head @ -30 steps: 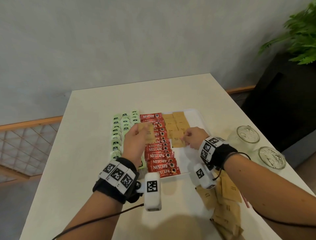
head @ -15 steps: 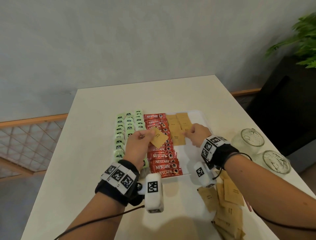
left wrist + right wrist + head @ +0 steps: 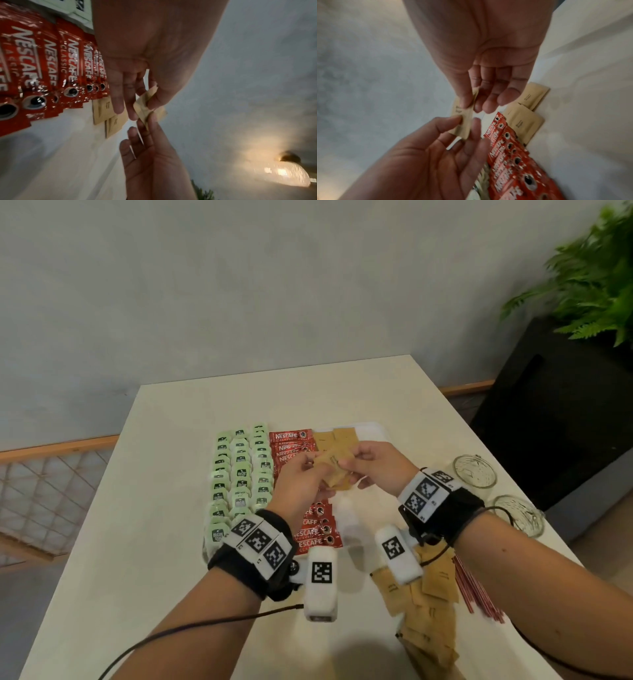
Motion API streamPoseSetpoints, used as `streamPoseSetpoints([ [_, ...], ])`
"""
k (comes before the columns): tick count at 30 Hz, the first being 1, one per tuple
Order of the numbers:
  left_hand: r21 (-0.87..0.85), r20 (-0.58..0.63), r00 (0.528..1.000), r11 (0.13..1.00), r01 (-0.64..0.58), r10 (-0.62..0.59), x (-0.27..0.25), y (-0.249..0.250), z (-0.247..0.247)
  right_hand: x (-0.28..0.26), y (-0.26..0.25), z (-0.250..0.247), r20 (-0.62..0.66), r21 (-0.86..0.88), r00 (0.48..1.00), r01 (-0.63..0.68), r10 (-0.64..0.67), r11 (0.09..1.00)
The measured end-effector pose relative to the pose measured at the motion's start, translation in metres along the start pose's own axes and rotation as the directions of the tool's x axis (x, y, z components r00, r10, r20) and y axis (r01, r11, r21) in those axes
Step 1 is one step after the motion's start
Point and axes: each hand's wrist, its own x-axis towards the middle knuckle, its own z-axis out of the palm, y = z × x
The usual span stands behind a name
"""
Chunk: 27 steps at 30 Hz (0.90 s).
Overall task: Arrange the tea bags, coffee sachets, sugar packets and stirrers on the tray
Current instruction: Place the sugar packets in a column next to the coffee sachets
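Since a second ago both hands have met at frame centre, where the left hand [image 3: 301,484] and right hand [image 3: 376,467] each pinch one sugar packet [image 3: 337,462] above the coffee sachets [image 3: 308,529], with tea bags [image 3: 239,481] left and the tray [image 3: 373,430] beneath.

Cream table [image 3: 171,508] carries a white tray [image 3: 375,430] at centre. Loose on the tabletop nr the front right edge: heap of brown sugar packets [image 3: 433,604] w/ a bundle of red stirrers [image 3: 474,590] just beside it on the right. Two glass jars [image 3: 474,472] stand nr the right edge (one behind the other), apart from the tray.
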Motion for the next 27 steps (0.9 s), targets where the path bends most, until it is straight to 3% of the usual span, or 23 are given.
streamPoseSetpoints([
  [3, 0.172, 0.028, 0.996, 0.981, -0.089, 0.085, 0.012, 0.010, 0.006, 0.011, -0.010, -0.014, -0.116, 0.053, 0.993, 0.031, -0.025, 0.998],
  [6, 0.465, 0.008, 0.980, 0.867, -0.179, 0.198, 0.030, 0.015, 0.005, 0.027, -0.009, -0.029, -0.238, 0.009, 0.971, 0.039, -0.036, 0.999],
  [8, 0.656, -0.015, 0.970, 0.734, -0.175, 0.244, 0.042, 0.010, -0.001, 0.033, 0.004, -0.035, -0.280, -0.218, 0.959, -0.015, -0.048, 0.976],
  [11, 0.914, 0.014, 0.950, 0.381, -0.138, 0.311, 0.057, 0.000, -0.008, 0.038, 0.030, -0.038, -0.193, -0.507, 0.981, -0.102, 0.002, 0.856],
  [12, 0.953, 0.046, 0.952, 0.273, -0.132, 0.301, 0.060, -0.003, -0.008, 0.040, 0.037, -0.038, -0.145, -0.563, 0.989, -0.095, 0.015, 0.821],
  [14, 0.977, 0.113, 0.962, 0.151, -0.154, 0.250, 0.065, -0.005, -0.005, 0.045, 0.044, -0.038, -0.075, -0.640, 0.997, -0.070, 0.028, 0.765],
  [18, 0.973, 0.212, 0.955, 0.042, -0.225, 0.206, 0.070, -0.008, 0.007, 0.051, 0.051, -0.039, -0.089, -0.644, 0.994, -0.104, 0.061, 0.758],
  [23, 0.985, 0.170, 0.978, -0.048, -0.165, 0.118, 0.076, -0.007, 0.017, 0.061, 0.053, -0.039, -0.123, -0.637, 0.990, -0.134, 0.072, 0.759],
  [27, 0.987, 0.148, 0.986, -0.066, -0.143, 0.072, 0.079, -0.007, 0.018, 0.067, 0.051, -0.038, -0.148, -0.583, 0.983, -0.175, 0.108, 0.793],
])
